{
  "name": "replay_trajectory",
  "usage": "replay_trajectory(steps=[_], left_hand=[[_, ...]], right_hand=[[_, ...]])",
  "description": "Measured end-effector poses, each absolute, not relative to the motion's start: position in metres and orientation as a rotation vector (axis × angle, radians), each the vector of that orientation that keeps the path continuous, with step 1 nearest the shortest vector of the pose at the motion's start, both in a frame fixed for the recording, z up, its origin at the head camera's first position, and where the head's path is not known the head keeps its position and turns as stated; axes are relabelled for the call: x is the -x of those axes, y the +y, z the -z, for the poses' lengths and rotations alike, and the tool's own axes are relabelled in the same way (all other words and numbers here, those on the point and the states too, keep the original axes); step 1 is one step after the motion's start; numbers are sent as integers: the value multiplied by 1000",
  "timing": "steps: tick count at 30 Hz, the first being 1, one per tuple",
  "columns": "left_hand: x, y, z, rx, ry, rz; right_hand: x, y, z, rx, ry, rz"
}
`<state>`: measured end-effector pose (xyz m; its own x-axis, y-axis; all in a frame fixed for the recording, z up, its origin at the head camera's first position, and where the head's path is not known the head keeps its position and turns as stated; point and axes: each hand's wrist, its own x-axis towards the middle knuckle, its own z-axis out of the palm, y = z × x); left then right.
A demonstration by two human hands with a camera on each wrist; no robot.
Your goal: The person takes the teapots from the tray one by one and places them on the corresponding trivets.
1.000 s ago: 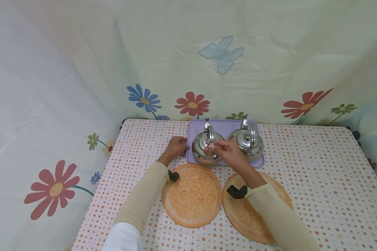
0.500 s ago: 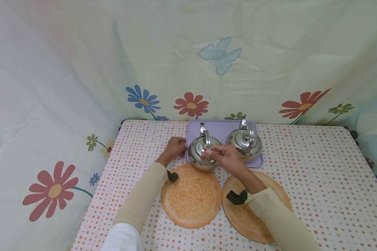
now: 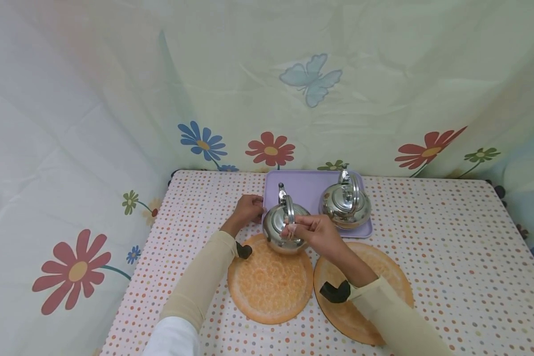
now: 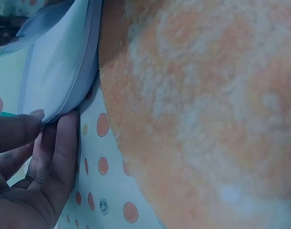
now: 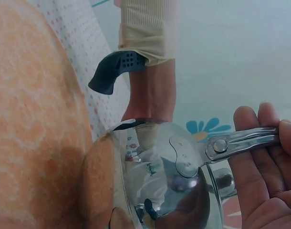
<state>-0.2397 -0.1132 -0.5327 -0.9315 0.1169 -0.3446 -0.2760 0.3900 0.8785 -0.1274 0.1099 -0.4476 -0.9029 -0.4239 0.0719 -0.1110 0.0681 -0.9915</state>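
Note:
My right hand (image 3: 319, 236) grips the arched handle of a shiny steel kettle (image 3: 276, 236); in the right wrist view its fingers wrap under the metal handle (image 5: 253, 141). The kettle's spout points to the back, and its body overlaps the front edge of a lilac tray (image 3: 304, 185) and the far rim of the left orange round mat (image 3: 271, 291). My left hand (image 3: 248, 209) pinches the tray's left edge, thumb on the rim and fingers beneath, as the left wrist view shows (image 4: 36, 157). A second steel kettle (image 3: 343, 210) stands on the tray's right half.
Another orange round mat (image 3: 338, 314) lies right of the first, partly under the right forearm. A dotted cloth (image 3: 463, 247) covers the table. Behind it hangs a flowered curtain (image 3: 382, 74), close to the tray's back edge.
The kettle in my right hand has come toward me and slightly left, from over the tray to its front edge. My left hand keeps its hold on the tray.

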Motion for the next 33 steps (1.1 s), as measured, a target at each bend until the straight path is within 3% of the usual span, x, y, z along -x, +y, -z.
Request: replay_trajectory(steps=[33], left_hand=[[239,-113,533,161,2317,-1526]], right_hand=[[83,96,445,605,1905,1968]])
